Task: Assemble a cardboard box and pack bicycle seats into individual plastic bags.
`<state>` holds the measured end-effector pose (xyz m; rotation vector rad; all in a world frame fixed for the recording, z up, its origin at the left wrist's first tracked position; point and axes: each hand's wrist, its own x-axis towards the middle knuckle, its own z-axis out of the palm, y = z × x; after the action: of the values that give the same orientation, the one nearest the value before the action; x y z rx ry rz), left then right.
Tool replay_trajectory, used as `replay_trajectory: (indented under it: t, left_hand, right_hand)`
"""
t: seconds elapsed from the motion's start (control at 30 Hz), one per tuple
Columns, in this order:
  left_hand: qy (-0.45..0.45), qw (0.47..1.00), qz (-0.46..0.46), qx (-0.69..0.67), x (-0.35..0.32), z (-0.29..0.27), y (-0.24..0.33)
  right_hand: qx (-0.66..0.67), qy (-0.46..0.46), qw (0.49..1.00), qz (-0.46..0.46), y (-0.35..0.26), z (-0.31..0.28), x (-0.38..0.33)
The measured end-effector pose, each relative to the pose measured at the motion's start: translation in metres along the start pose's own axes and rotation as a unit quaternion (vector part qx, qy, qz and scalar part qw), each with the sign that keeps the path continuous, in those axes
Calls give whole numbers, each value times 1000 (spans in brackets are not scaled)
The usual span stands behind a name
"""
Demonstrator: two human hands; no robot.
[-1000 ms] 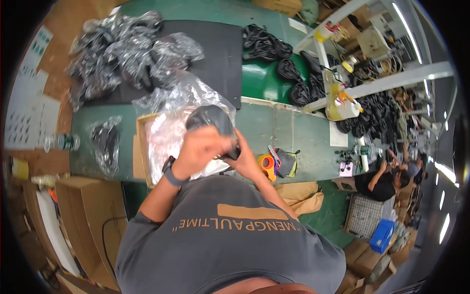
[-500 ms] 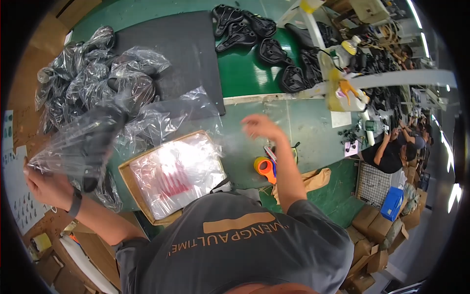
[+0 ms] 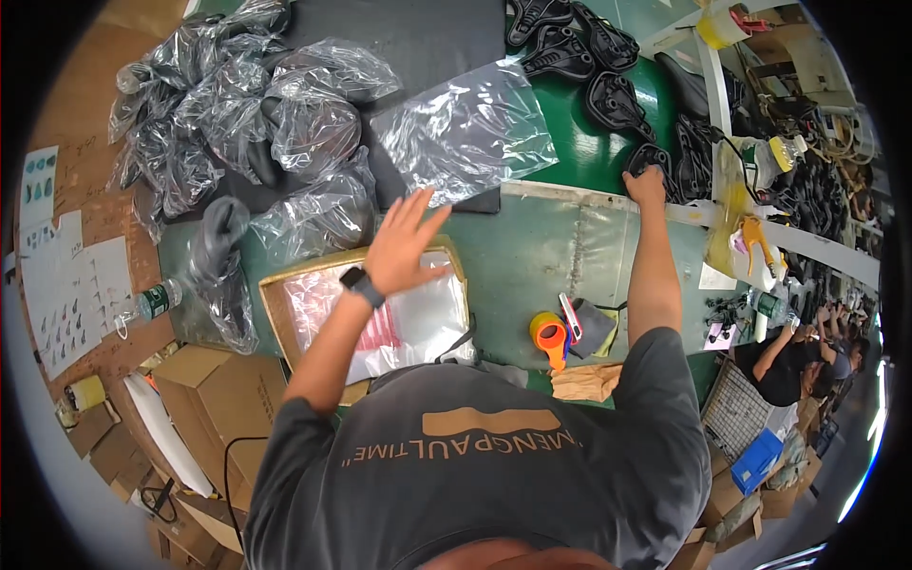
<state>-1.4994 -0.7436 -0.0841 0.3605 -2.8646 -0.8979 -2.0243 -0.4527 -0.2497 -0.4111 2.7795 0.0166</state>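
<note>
My left hand [image 3: 404, 242], with a dark watch on the wrist, hovers with spread fingers and holds nothing. It is above a flat cardboard box [image 3: 285, 285] that holds a stack of clear plastic bags [image 3: 408, 318]. My right hand [image 3: 646, 185] reaches far to the right and grips a black saddle [image 3: 654, 157] at the end of a row of black saddles [image 3: 608, 90]. A loose clear bag [image 3: 470, 128] lies flat on the black mat [image 3: 427, 38]. One bagged saddle [image 3: 217, 249] lies left of the box.
A heap of bagged saddles [image 3: 228, 114] fills the upper left. An orange tape dispenser [image 3: 549, 337] and a dark cloth [image 3: 594, 328] sit near my chest. Cardboard boxes [image 3: 209, 389] stand at the lower left. Other people [image 3: 788, 361] work at the right.
My left hand let go of a bagged saddle at the far left and swung back over the box, empty. My right hand stretched out to the row of black saddles.
</note>
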Motion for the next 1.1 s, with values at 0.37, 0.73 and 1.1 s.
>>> replay_trajectory:
  t: [0.37, 0.73, 1.1]
  left_hand:
    - [109, 923, -368, 12, 122, 135, -257]
    - [75, 734, -503, -450, 184, 168, -252]
    - [190, 852, -215, -438, 79, -30, -29]
  right_hand:
    - [147, -19, 989, -27, 3, -8, 5]
    - [168, 173, 970, 18, 17, -41, -37]
    - [95, 94, 965, -228, -67, -21, -206]
